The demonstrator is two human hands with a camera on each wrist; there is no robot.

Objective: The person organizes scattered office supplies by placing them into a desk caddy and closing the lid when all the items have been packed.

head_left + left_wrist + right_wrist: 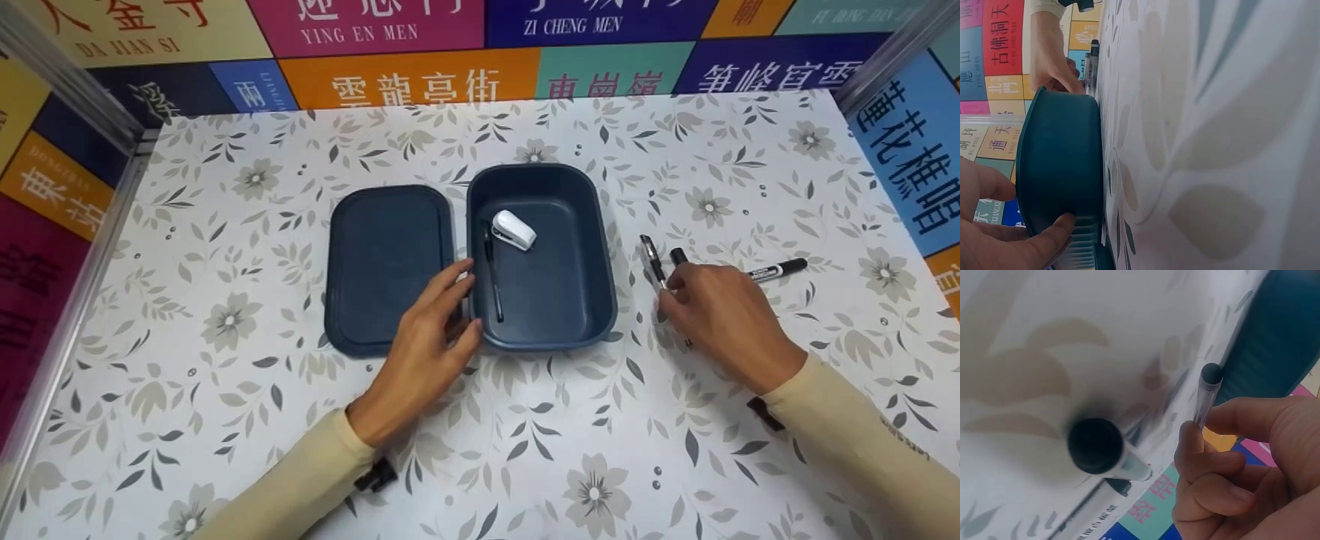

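A dark blue rectangular box (555, 292) stands on the table. Inside it lie a white mini stapler (514, 230) and a dark slim pen (493, 281) along the left wall. My left hand (431, 330) touches the left side of the box; its thumb (1053, 239) lies against the outer wall in the left wrist view. Right of the box, my right hand (716, 311) pinches a clear-barrelled pen (1206, 396) between thumb and forefinger. Beside that hand are a black-capped marker (1098, 447) and a white marker with black ends (780, 270), both partly hidden in the head view.
A matching dark blue lid (390, 262) lies flat left of the box, partly under my left hand. The table (592, 427) has a floral cover. Panels with printed characters (412, 82) border its back and sides.
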